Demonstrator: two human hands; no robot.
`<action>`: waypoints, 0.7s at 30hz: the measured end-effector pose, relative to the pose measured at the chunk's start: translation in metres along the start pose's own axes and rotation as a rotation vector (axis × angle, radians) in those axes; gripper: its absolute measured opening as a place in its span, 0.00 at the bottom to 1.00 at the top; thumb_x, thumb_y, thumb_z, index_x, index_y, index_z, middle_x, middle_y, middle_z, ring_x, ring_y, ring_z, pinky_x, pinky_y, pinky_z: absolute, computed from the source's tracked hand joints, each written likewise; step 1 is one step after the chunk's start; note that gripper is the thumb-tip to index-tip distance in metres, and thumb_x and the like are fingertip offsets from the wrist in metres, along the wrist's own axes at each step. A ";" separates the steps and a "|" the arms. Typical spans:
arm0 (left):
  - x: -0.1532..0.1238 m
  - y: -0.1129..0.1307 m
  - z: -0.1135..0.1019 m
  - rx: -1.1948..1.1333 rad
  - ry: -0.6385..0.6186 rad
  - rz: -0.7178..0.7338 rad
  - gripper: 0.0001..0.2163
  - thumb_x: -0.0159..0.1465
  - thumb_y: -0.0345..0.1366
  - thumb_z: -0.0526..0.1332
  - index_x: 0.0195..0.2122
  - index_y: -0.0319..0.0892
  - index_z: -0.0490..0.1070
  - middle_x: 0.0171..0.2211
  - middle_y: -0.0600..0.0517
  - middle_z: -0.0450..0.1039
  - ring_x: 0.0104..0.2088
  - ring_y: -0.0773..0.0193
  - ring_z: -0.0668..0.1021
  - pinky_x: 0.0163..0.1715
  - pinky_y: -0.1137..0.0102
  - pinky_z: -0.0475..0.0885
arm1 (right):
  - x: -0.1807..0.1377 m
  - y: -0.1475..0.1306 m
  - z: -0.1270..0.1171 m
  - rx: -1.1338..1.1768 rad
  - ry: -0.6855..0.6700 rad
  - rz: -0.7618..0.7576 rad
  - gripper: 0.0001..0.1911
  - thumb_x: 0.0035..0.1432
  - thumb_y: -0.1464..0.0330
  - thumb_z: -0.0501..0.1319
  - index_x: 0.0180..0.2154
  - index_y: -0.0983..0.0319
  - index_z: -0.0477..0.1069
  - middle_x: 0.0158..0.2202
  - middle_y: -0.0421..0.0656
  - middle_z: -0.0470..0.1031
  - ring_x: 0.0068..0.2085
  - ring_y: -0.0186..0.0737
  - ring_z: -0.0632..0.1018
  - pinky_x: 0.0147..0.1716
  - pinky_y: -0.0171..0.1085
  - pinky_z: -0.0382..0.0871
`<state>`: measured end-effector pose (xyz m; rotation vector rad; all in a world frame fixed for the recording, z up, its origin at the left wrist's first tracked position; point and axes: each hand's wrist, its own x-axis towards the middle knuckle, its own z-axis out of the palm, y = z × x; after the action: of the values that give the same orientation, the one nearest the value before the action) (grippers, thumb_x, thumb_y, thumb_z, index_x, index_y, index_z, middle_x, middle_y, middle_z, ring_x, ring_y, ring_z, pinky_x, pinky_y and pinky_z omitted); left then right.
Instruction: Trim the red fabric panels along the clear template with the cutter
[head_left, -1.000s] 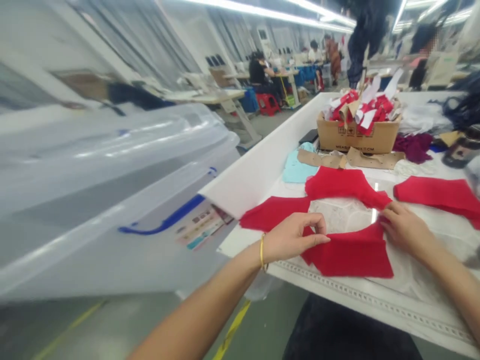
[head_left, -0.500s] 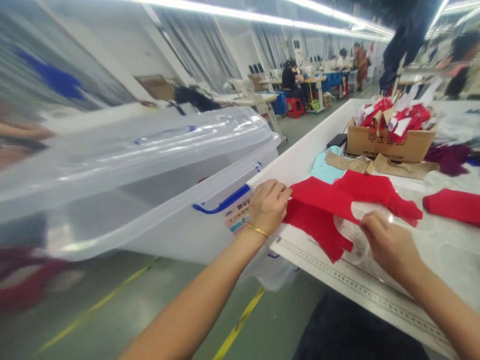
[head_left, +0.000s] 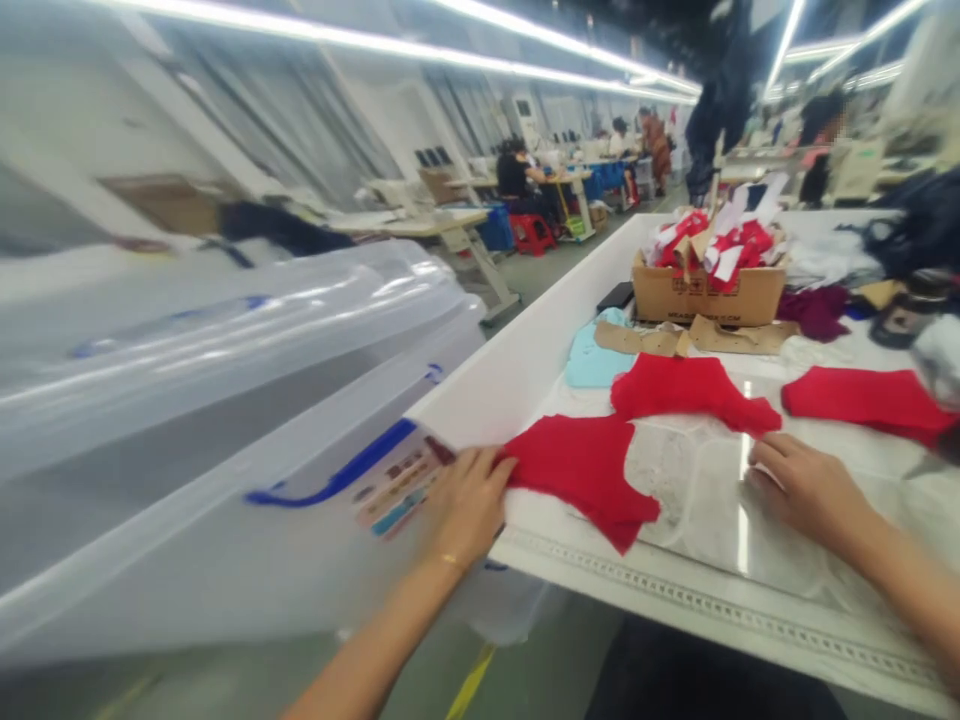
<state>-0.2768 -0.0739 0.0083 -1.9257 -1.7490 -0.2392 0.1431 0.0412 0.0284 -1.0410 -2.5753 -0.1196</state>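
At the table's left edge, my left hand (head_left: 472, 495) pinches the left end of a red fabric piece (head_left: 577, 465), which lies on the table with its ragged end toward the front. My right hand (head_left: 814, 490) is over the table to the right, fingers loosely bent and no fabric visible in them. Just beyond its fingertips lies a second red fabric piece (head_left: 690, 390). Farther right is another red fabric piece (head_left: 862, 400). A clear sheet with pale cut-out shapes covers the tabletop (head_left: 720, 530).
Beside the table stands a translucent plastic bin (head_left: 300, 570) with a blue handle (head_left: 337, 470). A cardboard box (head_left: 709, 292) of red and white scraps sits at the back, near brown strips (head_left: 739, 337) and light-blue pieces (head_left: 592, 355). People work at sewing tables beyond.
My right hand has let go of the red piece's right side and drawn slightly right. That piece, earlier lifted and folded, now lies flat. The view has turned rightward.
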 end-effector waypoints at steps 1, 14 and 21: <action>0.003 0.002 0.000 -0.005 0.031 0.027 0.17 0.59 0.22 0.55 0.42 0.44 0.79 0.43 0.41 0.78 0.43 0.45 0.76 0.36 0.55 0.74 | -0.005 0.013 0.000 -0.020 0.026 0.041 0.09 0.67 0.73 0.56 0.39 0.59 0.74 0.41 0.46 0.82 0.41 0.44 0.82 0.30 0.37 0.71; 0.116 0.165 -0.007 -0.333 0.249 0.561 0.08 0.69 0.25 0.56 0.42 0.40 0.74 0.43 0.44 0.78 0.44 0.53 0.77 0.42 0.61 0.77 | -0.043 0.078 0.024 -0.029 0.166 0.312 0.17 0.68 0.74 0.53 0.50 0.62 0.79 0.57 0.51 0.80 0.57 0.52 0.77 0.59 0.55 0.71; 0.189 0.257 0.034 -0.250 0.305 0.753 0.14 0.71 0.25 0.59 0.56 0.42 0.72 0.48 0.45 0.79 0.49 0.57 0.79 0.49 0.63 0.74 | -0.043 0.086 0.023 0.173 0.366 0.377 0.17 0.65 0.75 0.54 0.47 0.60 0.79 0.49 0.49 0.82 0.50 0.51 0.77 0.52 0.51 0.73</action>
<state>-0.0077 0.1003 0.0013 -2.4208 -0.7498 -0.4516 0.2238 0.0799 -0.0133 -1.2807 -1.9926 0.0105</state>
